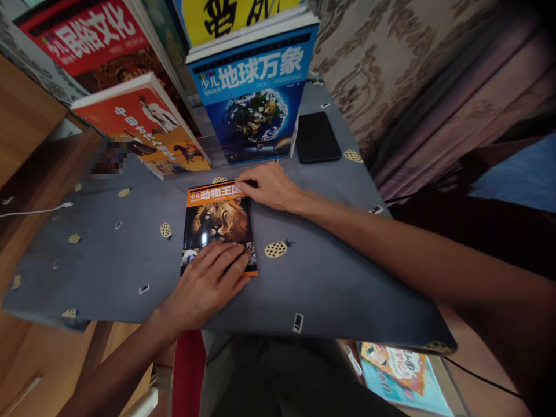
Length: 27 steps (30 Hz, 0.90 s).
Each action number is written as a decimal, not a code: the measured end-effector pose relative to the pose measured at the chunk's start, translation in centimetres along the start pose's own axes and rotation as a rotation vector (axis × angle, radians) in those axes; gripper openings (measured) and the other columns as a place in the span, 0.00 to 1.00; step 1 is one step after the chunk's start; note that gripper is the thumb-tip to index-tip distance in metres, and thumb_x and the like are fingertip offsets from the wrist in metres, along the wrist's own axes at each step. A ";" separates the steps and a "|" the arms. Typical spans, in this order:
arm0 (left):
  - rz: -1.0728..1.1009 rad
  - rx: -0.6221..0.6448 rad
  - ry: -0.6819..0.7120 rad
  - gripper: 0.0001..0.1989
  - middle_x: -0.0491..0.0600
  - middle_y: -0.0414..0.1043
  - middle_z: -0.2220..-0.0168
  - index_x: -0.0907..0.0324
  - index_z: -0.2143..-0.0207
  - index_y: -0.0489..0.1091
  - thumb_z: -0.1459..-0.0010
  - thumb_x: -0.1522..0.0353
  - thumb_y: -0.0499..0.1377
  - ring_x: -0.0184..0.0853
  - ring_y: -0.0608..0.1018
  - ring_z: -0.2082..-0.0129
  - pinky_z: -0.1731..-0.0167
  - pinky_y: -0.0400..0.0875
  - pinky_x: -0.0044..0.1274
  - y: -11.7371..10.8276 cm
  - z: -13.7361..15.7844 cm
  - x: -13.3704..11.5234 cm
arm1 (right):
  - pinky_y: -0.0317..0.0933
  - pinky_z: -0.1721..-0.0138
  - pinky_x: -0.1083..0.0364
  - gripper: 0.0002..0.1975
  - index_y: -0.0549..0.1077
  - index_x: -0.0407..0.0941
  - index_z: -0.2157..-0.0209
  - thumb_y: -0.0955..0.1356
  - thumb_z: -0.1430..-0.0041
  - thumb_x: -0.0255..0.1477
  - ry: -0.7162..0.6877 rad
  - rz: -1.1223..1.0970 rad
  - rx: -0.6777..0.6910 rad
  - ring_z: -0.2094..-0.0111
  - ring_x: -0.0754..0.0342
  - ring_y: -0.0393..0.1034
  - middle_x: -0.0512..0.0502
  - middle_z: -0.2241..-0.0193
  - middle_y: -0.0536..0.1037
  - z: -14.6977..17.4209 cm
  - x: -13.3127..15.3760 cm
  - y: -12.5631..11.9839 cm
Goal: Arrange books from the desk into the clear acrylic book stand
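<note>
A small book with a lion on its cover [219,223] lies flat on the grey patterned tablecloth [343,272], its orange title band at the far end. My left hand [212,275] rests flat over the lower part of the cover, fingers stretched out and hiding some of the small pictures there. At the book's top right corner is my right hand [269,185], its fingers curled and the thumb and forefinger pinching that corner. The right hand covers the end of the title.
Behind the lion book stand a blue book with a globe [256,110], an orange book [147,127] and a red book [108,40]. A black phone-like slab [319,137] lies right of them. A white cable [39,211] crosses the left edge. Colourful books [397,370] sit below the table.
</note>
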<state>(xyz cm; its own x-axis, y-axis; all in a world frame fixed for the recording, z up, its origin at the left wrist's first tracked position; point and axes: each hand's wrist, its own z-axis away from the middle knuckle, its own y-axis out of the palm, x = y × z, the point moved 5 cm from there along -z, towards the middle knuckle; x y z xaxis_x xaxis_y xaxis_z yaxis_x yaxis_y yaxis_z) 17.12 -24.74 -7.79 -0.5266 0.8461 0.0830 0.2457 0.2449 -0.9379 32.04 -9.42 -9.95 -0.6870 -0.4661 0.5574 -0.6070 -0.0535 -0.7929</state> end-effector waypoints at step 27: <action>-0.028 0.120 -0.347 0.18 0.56 0.77 0.56 0.60 0.56 0.70 0.31 0.55 0.51 0.44 0.80 0.57 0.58 0.78 0.37 0.4 -1.8 5.7 | 0.57 0.77 0.60 0.15 0.78 0.41 0.67 0.62 0.33 0.29 0.117 -0.429 0.047 0.81 0.60 0.71 0.49 0.77 0.80 0.3 0.3 -0.7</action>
<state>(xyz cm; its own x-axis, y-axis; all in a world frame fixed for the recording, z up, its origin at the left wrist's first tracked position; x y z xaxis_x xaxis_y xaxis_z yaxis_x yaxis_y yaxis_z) 15.65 -19.00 -7.05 -0.7817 0.6236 0.0097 0.1405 0.1913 -0.9714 32.42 -9.78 -9.28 -0.4193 -0.2902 0.8602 -0.8300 -0.2613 -0.4927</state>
